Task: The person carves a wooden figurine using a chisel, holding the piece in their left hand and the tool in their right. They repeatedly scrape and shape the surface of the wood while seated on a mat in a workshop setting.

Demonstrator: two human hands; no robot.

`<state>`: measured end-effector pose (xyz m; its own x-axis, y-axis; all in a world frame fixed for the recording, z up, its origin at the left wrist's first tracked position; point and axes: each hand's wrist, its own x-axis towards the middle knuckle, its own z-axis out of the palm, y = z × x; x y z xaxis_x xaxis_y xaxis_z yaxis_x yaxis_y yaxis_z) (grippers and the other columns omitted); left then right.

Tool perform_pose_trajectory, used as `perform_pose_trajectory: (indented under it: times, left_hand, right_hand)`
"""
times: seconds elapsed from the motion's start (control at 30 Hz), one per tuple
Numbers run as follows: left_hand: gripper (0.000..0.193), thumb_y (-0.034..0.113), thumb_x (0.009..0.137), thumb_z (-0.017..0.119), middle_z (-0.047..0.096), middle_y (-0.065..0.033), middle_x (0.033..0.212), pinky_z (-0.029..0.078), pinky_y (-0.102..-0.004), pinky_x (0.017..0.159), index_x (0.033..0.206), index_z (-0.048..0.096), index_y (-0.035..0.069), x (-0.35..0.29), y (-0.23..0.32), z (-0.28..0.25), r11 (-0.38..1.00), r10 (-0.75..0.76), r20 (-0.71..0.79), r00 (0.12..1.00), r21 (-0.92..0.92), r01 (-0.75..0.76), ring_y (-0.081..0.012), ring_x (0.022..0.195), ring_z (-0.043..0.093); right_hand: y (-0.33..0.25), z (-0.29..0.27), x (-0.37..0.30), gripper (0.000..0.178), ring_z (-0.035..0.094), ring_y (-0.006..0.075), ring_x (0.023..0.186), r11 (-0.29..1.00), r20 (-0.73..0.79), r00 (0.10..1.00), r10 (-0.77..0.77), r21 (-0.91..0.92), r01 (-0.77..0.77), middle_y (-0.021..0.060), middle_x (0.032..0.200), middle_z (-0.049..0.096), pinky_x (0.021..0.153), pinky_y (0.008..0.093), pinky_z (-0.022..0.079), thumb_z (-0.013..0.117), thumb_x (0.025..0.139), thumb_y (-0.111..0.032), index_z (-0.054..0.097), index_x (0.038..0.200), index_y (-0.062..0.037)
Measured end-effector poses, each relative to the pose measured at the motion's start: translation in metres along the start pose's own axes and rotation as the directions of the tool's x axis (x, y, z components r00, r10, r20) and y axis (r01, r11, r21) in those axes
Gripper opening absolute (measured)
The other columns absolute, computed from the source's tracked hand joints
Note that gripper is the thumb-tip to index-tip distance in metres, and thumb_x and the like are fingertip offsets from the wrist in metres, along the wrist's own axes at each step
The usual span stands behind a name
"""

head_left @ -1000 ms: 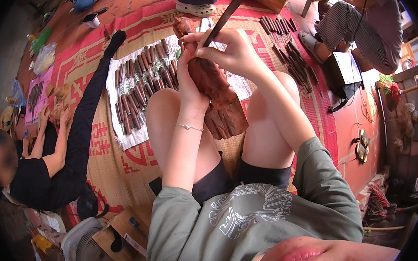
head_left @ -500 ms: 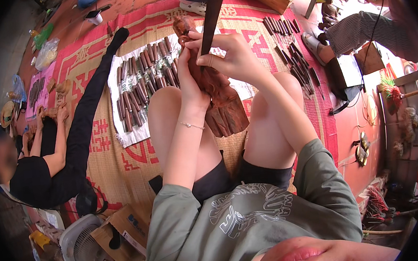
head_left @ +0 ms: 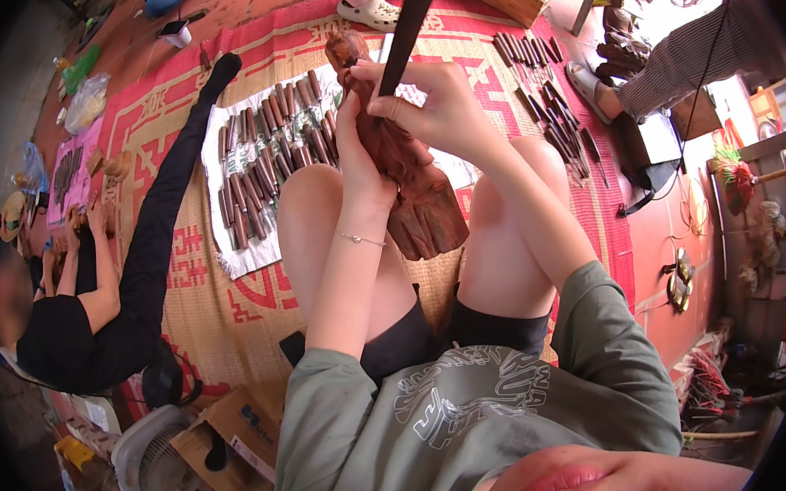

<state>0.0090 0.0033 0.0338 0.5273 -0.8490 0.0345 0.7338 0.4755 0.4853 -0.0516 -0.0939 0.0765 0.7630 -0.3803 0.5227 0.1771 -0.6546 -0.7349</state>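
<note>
My left hand (head_left: 365,160) is wrapped round the side of a reddish-brown carved wooden figurine (head_left: 427,208), which stands tilted between my knees with its broad base toward me. Against the figurine's upper part, my right hand (head_left: 445,112) pinches a long, dark carving tool (head_left: 411,27) between thumb and fingers. The tool's shaft rises toward the top of the view; its working tip is hidden behind my fingers.
Rows of wooden-handled carving tools lie on a white cloth (head_left: 219,224) to the left. More dark tools (head_left: 561,126) lie at the right on the patterned mat (head_left: 204,306). A co-worker (head_left: 68,336) sits at left; another person's striped trouser leg (head_left: 675,71) reaches in at right.
The top of the dark tool has swung to the right. My right hand has shifted slightly on the figurine; my left hand keeps its hold. The co-worker's hands at left have moved.
</note>
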Motion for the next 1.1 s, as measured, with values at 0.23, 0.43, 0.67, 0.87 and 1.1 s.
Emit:
perform_pose_trajectory:
  times: [0.23, 0.43, 0.67, 0.87, 1.1]
  left_hand:
    - [0.038, 0.034, 0.096, 0.035, 0.058, -0.0058, 0.107, 0.043, -0.0269, 0.088, 0.115, 0.053, 0.006, -0.001, 0.004, 0.006, 1.0, 0.001, -0.023, 1.0, -0.025, -0.002, -0.0126, 0.101, 0.055]
    - [0.038, 0.035, 0.095, 0.034, 0.059, -0.0046, 0.099, 0.047, -0.0302, 0.08, 0.115, 0.051, 0.008, 0.004, 0.003, 0.004, 0.995, 0.084, -0.034, 0.996, 0.059, -0.082, -0.0147, 0.089, 0.058]
    - [0.04, 0.041, 0.094, 0.035, 0.06, -0.0037, 0.086, 0.05, -0.0277, 0.066, 0.112, 0.051, 0.009, 0.005, -0.001, -0.004, 1.0, -0.007, -0.059, 0.998, 0.026, 0.008, -0.0151, 0.075, 0.061]
    - [0.039, 0.038, 0.094, 0.037, 0.059, -0.0051, 0.102, 0.046, -0.027, 0.085, 0.112, 0.053, 0.008, 0.001, 0.0, -0.002, 0.999, 0.018, 0.005, 1.0, 0.038, -0.018, -0.0142, 0.097, 0.057]
    - [0.04, 0.04, 0.094, 0.037, 0.06, -0.0048, 0.103, 0.048, -0.0293, 0.08, 0.117, 0.051, 0.01, 0.009, -0.004, -0.028, 0.996, -0.082, 0.183, 0.98, -0.03, 0.089, -0.015, 0.094, 0.059]
  right_hand:
    - [0.009, 0.003, 0.002, 0.024, 0.067, 0.025, 0.082, 0.996, -0.042, 0.996, -0.073, 0.045, 0.075, 0.0128, 0.093, 0.068, 0.074, 0.0322, 0.052, 0.068, 0.075, -0.01, 0.068, 0.098, -0.0034]
    - [0.003, 0.009, -0.002, 0.027, 0.067, 0.0233, 0.08, 0.992, -0.045, 0.992, -0.115, -0.049, 0.113, 0.012, 0.087, 0.069, 0.072, 0.0301, 0.052, 0.068, 0.075, -0.009, 0.066, 0.101, -0.0035]
    - [0.015, -0.004, 0.004, 0.022, 0.067, 0.0181, 0.08, 0.989, 0.008, 1.0, -0.009, 0.148, 0.007, 0.0117, 0.087, 0.069, 0.072, 0.0317, 0.051, 0.066, 0.077, -0.012, 0.068, 0.097, -0.0043]
    - [0.011, 0.004, 0.0, 0.024, 0.067, 0.0181, 0.078, 0.997, -0.038, 0.996, -0.076, 0.009, 0.076, 0.0125, 0.087, 0.069, 0.07, 0.0311, 0.051, 0.068, 0.075, -0.012, 0.069, 0.098, -0.0053]
    - [0.007, -0.009, 0.005, 0.023, 0.064, 0.0124, 0.088, 0.999, 0.074, 0.996, 0.043, -0.009, -0.043, 0.0075, 0.095, 0.069, 0.079, 0.0271, 0.051, 0.065, 0.079, -0.007, 0.067, 0.101, -0.0044]
